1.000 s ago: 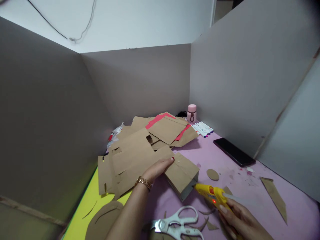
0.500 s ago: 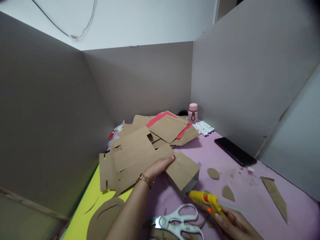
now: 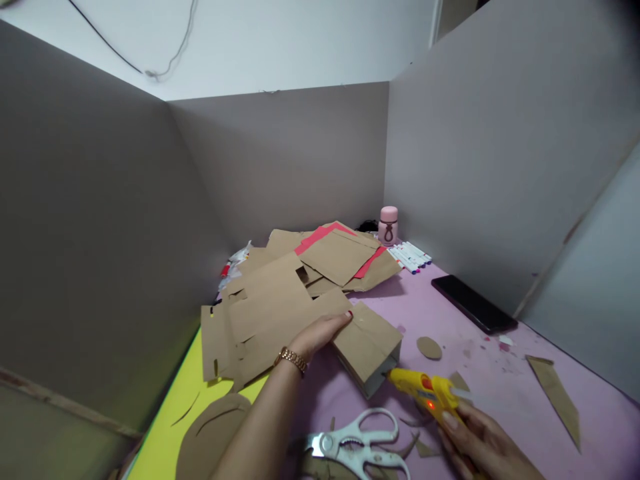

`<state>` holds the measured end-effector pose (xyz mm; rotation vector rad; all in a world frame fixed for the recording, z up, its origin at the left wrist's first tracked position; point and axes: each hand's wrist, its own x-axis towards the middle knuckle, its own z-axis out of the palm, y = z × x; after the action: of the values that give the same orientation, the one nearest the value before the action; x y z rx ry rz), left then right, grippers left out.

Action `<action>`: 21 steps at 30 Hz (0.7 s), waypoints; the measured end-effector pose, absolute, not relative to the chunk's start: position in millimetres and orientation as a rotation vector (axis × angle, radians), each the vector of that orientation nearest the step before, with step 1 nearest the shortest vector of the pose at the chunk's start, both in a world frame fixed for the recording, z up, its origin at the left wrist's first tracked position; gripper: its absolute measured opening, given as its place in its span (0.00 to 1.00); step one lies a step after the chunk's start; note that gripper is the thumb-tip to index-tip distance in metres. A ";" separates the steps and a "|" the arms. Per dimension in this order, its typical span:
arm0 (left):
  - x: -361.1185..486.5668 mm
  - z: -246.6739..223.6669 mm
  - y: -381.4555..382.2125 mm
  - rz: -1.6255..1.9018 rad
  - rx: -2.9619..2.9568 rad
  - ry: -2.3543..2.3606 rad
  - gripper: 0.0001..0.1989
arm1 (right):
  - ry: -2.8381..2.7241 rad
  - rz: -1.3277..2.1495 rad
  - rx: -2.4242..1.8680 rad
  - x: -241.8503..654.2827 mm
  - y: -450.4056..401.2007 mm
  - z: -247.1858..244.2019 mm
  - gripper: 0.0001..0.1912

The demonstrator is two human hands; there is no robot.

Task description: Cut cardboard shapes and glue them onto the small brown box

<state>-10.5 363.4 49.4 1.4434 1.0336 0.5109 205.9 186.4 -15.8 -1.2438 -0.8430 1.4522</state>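
In the head view, my left hand (image 3: 320, 333) grips the left side of a small brown cardboard box (image 3: 369, 340), thumb on top and the other fingers hidden beneath or behind it. The box's near end is open and shows a grey inside. My right hand (image 3: 480, 437) is closed round the handle of a yellow hot glue gun (image 3: 425, 390), whose small red light glows. A clear glue stick (image 3: 466, 396) pokes out of its back. The nozzle is at the box's open end; whether it touches the edge I cannot tell. White-handled scissors (image 3: 357, 443) lie just below.
Large cut cardboard (image 3: 270, 307) spreads to the left, over a yellow sheet (image 3: 165, 427). Behind lie more cardboard and red sheets (image 3: 325, 235), a pink bottle (image 3: 388, 227) and markers (image 3: 409, 257). A phone (image 3: 474, 303) and cardboard scraps (image 3: 555, 397) are at right. Grey partitions (image 3: 285, 153) enclose the table.
The glue gun in my right hand has moved a little right and up along the box's open end. My left hand keeps its hold on the box. The view has shifted slightly.
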 end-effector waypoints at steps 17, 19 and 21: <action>-6.3 59.8 366.0 0.534 1.488 1.046 0.23 | -1.476 0.378 -1.837 407.5 168.7 -28.4 0.24; -4.7 60.7 365.2 0.555 1.490 1.074 0.23 | -1.601 0.271 -1.885 423.7 170.5 -40.3 0.23; -3.5 62.9 364.1 0.593 1.492 1.103 0.24 | -1.697 0.190 -1.889 434.2 174.1 -53.2 0.21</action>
<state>-3.5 364.1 62.9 1.4923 1.1032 0.5930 434.2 174.1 -53.2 -1.8893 -1.6967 0.1898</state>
